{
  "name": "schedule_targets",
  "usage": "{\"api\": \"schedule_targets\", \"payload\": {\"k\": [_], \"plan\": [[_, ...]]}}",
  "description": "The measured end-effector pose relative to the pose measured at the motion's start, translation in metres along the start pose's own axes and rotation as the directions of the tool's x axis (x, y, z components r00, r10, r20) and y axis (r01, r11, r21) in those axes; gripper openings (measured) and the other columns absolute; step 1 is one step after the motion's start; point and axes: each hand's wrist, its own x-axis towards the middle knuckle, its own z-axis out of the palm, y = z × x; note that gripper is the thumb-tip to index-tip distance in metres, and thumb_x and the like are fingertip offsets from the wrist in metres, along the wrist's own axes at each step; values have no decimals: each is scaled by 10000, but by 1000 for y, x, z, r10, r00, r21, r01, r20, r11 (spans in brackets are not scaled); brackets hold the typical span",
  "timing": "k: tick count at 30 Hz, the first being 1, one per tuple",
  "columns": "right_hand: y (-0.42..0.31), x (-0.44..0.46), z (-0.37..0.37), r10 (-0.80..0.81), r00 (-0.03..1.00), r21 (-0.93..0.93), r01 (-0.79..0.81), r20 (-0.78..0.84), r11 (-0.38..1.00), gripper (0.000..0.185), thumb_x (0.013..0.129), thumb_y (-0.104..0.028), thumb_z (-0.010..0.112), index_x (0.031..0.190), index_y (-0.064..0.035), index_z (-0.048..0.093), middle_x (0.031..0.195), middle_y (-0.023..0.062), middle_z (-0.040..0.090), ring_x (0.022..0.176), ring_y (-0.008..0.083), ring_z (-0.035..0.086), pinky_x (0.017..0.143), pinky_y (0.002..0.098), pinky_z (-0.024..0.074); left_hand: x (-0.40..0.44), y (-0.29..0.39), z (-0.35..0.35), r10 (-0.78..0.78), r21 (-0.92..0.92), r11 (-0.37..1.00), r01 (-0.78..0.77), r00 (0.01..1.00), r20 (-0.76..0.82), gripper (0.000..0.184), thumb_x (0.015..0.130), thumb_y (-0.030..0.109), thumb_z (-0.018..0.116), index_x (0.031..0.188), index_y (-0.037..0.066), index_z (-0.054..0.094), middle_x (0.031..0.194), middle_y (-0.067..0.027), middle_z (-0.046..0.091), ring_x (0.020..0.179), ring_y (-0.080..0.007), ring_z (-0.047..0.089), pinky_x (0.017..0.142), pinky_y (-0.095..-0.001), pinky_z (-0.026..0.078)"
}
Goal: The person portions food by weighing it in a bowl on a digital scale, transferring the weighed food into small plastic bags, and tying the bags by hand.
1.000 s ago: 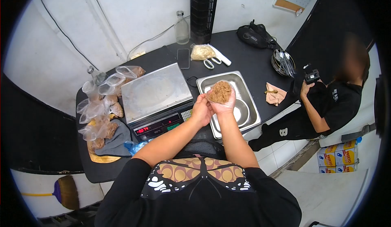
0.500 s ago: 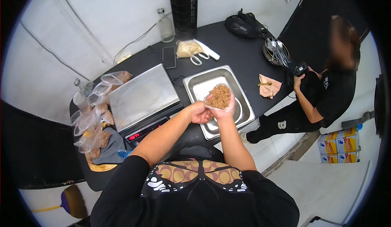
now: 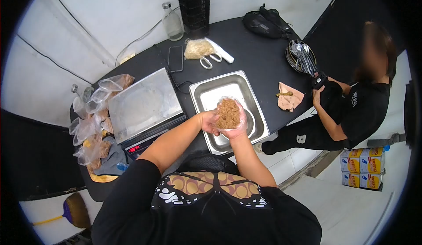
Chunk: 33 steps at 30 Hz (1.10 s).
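Note:
A clear plastic bag of brown crumbly food (image 3: 228, 114) rests in my hands, above the rectangular stainless steel tray (image 3: 259, 113). My right hand (image 3: 237, 131) cups the bag from below and from its right side. Against the bag's left edge, my left hand (image 3: 209, 122) grips with curled fingers. The tray's steel bottom shows around the bag, with a pale curved shape beside my right hand that I cannot make out.
Left of the tray stands a digital scale (image 3: 143, 102), with several filled plastic bags (image 3: 90, 133) beyond it. Behind lie a phone (image 3: 176, 59), scissors (image 3: 206, 62) and a glass bottle (image 3: 172, 24). A co-worker (image 3: 365, 109) holds a black device near a pink cloth (image 3: 289, 96).
The bag has turned more upright in my hands and sits slightly lower and farther left in view. My left hand has shifted up along its side. The whole view has tilted a little.

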Motion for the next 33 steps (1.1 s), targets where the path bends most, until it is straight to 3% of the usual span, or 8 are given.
{"api": "schedule_targets", "payload": {"k": [3,6,16,19,22,28,31,33], "plan": [[1,-7,10,145,979,-5,-146,146,989,318,885,-358,455,968,-92,606,922,100,611,829,264,575,622,395,471,1,10,10,-14,-74,997,5,993,-118,317,790,299,661,1032,100,613,1053,-48,635,952,-198,608,794,-358,513],[6,-14,24,208,967,-37,-205,148,978,311,879,-363,469,978,-99,600,923,99,608,817,265,578,611,389,467,-2,20,11,5,-63,998,-16,986,-168,290,804,270,644,1033,94,612,1052,-52,635,947,-195,611,802,-353,512],[16,2,10,286,955,-111,-276,82,955,266,855,-360,492,975,-150,604,916,27,628,825,207,591,594,407,468,-14,36,0,286,226,937,-267,957,-56,208,854,155,584,1043,72,607,1045,-65,636,919,-183,622,829,-338,509],[17,-2,11,276,959,-100,-269,63,958,258,849,-342,494,982,-149,602,903,29,631,810,210,593,589,407,472,-15,47,11,126,193,978,-77,958,-259,228,848,182,606,1041,61,586,988,-70,629,1001,-182,592,847,-314,497],[20,-1,6,350,935,-86,-344,58,935,272,838,-357,489,969,-149,605,916,66,620,823,240,586,589,371,463,-16,43,-5,139,190,976,-110,980,-145,210,846,72,586,1052,32,593,1031,-80,638,911,-186,625,826,-322,509],[21,-3,-4,458,886,-81,-452,75,888,290,862,-348,472,974,-115,602,888,98,627,779,275,594,540,399,471,-33,42,-16,43,255,967,-21,996,-83,212,838,67,600,1041,11,591,1006,-82,638,906,-200,628,820,-320,512],[20,-2,-12,531,847,-112,-524,41,844,311,859,-384,479,966,-124,611,904,89,620,783,261,584,580,375,484,-36,49,-4,-96,442,875,195,967,-237,174,819,60,623,983,6,604,947,-63,649,836,-173,635,736,-306,530],[18,-2,-12,497,868,-102,-496,-20,862,309,859,-370,479,958,-107,607,889,96,627,771,268,595,562,395,481,-32,49,-7,-74,501,832,239,942,-327,135,809,57,634,937,19,612,879,-42,646,780,-138,625,667,-286,523]]}}
